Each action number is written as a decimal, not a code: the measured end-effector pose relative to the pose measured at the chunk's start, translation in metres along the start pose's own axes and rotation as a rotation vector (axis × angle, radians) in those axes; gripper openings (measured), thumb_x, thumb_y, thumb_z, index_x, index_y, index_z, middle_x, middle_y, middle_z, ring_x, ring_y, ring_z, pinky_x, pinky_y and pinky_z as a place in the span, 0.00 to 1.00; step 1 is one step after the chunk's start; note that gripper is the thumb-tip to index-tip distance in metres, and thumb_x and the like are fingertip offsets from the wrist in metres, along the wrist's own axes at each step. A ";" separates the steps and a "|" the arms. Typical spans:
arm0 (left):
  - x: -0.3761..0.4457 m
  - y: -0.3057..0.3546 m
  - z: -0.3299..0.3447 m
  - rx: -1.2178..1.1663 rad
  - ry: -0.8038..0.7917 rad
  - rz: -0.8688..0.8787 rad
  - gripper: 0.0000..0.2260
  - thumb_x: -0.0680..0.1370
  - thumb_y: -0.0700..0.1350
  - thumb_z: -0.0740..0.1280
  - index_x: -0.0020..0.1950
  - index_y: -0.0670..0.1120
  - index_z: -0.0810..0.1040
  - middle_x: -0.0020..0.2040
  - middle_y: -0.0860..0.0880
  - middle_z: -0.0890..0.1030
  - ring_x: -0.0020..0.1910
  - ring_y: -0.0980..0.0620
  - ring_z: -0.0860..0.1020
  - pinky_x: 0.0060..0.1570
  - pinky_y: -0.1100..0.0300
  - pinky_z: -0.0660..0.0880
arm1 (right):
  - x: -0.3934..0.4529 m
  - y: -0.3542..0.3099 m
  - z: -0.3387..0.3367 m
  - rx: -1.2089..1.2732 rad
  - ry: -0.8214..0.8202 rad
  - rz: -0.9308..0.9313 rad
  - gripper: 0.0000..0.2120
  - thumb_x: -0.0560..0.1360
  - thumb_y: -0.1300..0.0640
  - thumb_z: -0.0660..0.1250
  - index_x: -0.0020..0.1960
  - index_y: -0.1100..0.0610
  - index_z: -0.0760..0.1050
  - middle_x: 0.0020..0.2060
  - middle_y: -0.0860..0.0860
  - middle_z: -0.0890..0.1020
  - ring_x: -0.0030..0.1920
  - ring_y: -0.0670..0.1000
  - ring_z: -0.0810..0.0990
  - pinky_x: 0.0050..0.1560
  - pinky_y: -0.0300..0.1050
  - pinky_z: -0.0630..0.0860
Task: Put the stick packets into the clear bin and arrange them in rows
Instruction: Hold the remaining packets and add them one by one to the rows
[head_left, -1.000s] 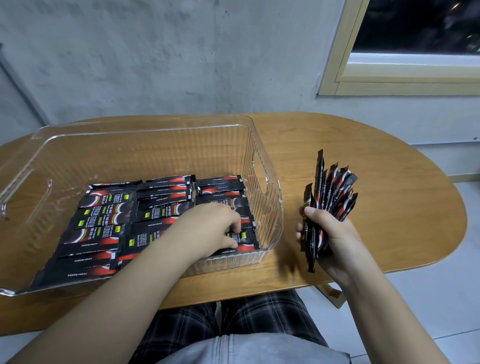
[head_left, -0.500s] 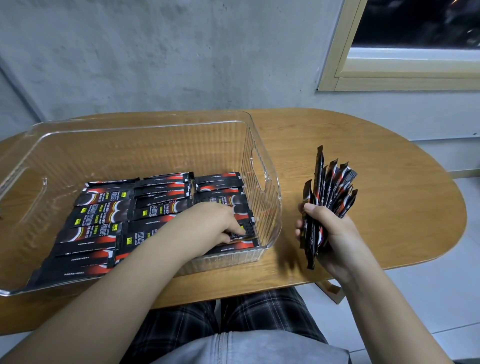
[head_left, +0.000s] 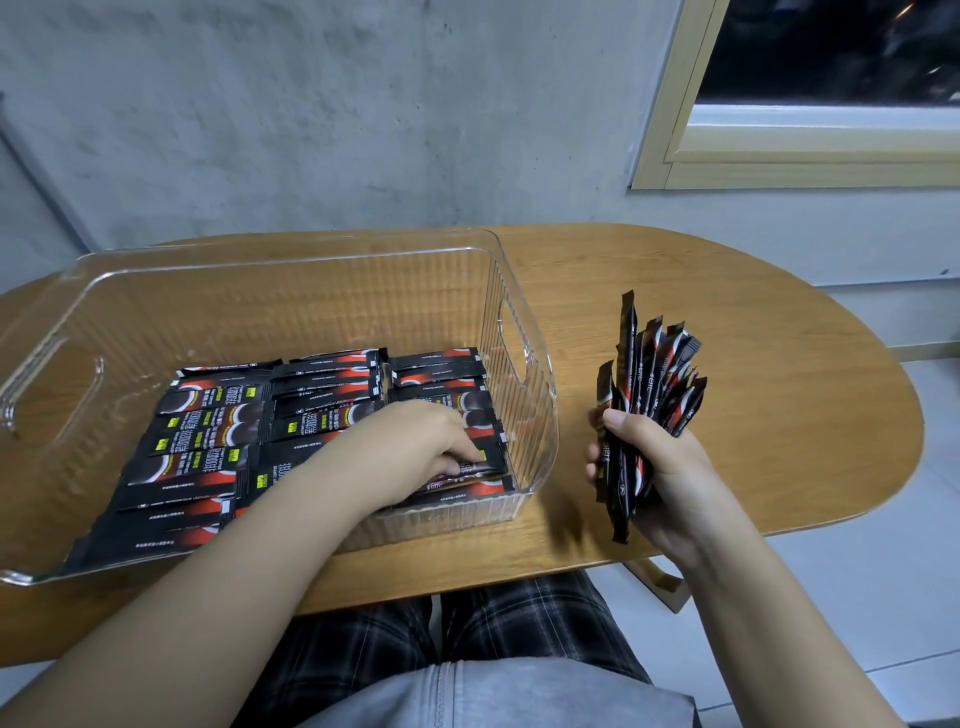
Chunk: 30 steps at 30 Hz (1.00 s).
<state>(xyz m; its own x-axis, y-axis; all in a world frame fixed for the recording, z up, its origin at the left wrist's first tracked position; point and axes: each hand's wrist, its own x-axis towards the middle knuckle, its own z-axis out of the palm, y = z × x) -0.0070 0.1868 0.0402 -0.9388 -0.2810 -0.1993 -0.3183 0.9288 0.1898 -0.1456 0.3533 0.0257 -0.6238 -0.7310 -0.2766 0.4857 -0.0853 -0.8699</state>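
Observation:
The clear bin (head_left: 525, 400) stands on the left of the wooden table (head_left: 789, 374). Black and red stick packets (head_left: 208, 431) lie flat in it, in three rows side by side. My left hand (head_left: 410, 447) reaches over the bin's front wall into the right row. Its curled fingertips pinch a stick packet (head_left: 470, 467) lying at the near right corner. To the right of the bin, my right hand (head_left: 662, 470) grips a fanned bundle of stick packets (head_left: 654, 374) upright above the table.
A grey concrete wall runs behind the table, and a window frame (head_left: 670, 156) sits at the upper right. The table's front edge lies just over my lap. Bare wood shows in the far half of the bin and right of my right hand.
My left hand has shifted slightly within the bin's near right corner, its fingers working on the packet there. The right hand and its bundle have stayed in place.

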 end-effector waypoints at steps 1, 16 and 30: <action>-0.001 -0.004 0.000 -0.024 0.063 -0.016 0.13 0.80 0.46 0.63 0.64 0.52 0.77 0.58 0.54 0.77 0.59 0.54 0.74 0.55 0.65 0.67 | -0.001 0.000 0.000 0.000 -0.017 -0.001 0.18 0.62 0.63 0.72 0.50 0.63 0.73 0.35 0.53 0.77 0.30 0.49 0.78 0.29 0.42 0.77; 0.003 0.046 -0.028 -0.156 0.653 0.417 0.06 0.75 0.48 0.69 0.51 0.50 0.79 0.51 0.53 0.72 0.37 0.67 0.67 0.39 0.62 0.66 | -0.023 -0.008 0.000 -0.092 -0.248 0.023 0.27 0.55 0.58 0.74 0.52 0.65 0.74 0.38 0.55 0.79 0.31 0.52 0.78 0.29 0.43 0.77; -0.045 -0.027 -0.024 -0.525 0.613 -0.230 0.08 0.75 0.42 0.69 0.43 0.56 0.75 0.40 0.56 0.79 0.39 0.57 0.76 0.41 0.65 0.70 | -0.011 -0.005 -0.001 -0.015 0.023 0.012 0.04 0.76 0.67 0.62 0.47 0.67 0.74 0.30 0.54 0.77 0.29 0.49 0.77 0.29 0.39 0.76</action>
<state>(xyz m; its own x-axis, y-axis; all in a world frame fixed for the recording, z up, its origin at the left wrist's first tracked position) 0.0412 0.1683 0.0676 -0.7001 -0.6719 0.2416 -0.3879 0.6420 0.6614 -0.1415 0.3629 0.0325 -0.6320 -0.7159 -0.2968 0.4842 -0.0657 -0.8725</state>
